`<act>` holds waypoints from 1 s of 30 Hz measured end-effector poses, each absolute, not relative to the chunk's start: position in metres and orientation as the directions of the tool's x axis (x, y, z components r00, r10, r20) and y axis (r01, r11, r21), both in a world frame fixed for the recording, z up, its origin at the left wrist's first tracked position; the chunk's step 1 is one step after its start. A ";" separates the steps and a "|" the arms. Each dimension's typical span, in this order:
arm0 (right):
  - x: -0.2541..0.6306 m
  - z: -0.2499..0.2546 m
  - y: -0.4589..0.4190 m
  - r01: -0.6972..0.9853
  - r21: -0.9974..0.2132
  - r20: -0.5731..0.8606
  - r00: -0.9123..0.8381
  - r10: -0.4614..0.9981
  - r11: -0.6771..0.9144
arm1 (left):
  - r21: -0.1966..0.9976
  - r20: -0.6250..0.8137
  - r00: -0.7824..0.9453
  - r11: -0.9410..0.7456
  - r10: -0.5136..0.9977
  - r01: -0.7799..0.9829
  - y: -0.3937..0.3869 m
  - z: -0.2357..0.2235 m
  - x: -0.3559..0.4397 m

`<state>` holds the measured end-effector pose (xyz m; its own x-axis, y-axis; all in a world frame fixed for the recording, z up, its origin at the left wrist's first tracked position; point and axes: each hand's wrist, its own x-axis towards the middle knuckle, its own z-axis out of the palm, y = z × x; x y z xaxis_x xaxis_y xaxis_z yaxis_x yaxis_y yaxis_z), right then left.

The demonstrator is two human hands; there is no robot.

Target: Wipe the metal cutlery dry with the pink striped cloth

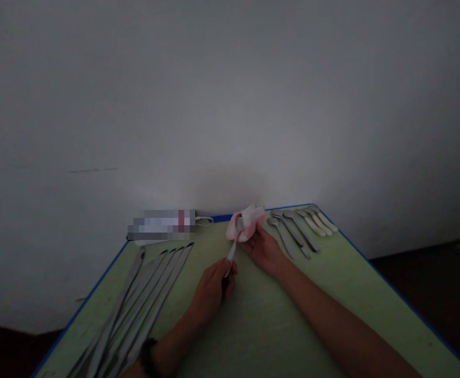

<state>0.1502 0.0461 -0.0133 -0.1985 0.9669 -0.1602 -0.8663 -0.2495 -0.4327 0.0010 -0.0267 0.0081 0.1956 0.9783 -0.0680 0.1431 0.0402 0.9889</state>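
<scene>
My left hand [212,286] is closed around the handle of a metal spoon [233,252], which points away from me over the table. A crumpled pink-and-white cloth [248,221] sits at the spoon's bowl end, partly around it. My right hand [267,253] grips this cloth from its near right side, with the fingers bent under it. Just right of that hand lie several metal spoons [301,233], handles towards me. Beyond them are several pieces of cutlery with pale handles [322,227].
On the left of the green table [253,320] lie several long, thin metal utensils [151,296]. A pixelated object [163,226] stands at the back left, with a white cable [205,219] beside it. Blue edging borders the tabletop, and a grey wall [230,105] rises behind it.
</scene>
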 end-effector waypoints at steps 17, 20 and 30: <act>0.150 0.003 0.041 -0.900 -0.411 -0.077 -0.123 0.989 -0.144 | 0.967 -0.096 0.322 0.011 0.942 0.254 -0.030 0.011 0.004; 0.151 0.000 0.039 -0.875 -0.443 -0.104 -0.168 0.980 -0.197 | 0.969 -0.081 0.350 -0.009 0.933 0.249 -0.030 0.010 0.003; 0.141 -0.005 0.035 -0.744 -0.645 -0.042 -0.197 0.979 -0.177 | 0.950 -0.086 0.413 -0.051 0.907 0.309 -0.030 0.002 0.001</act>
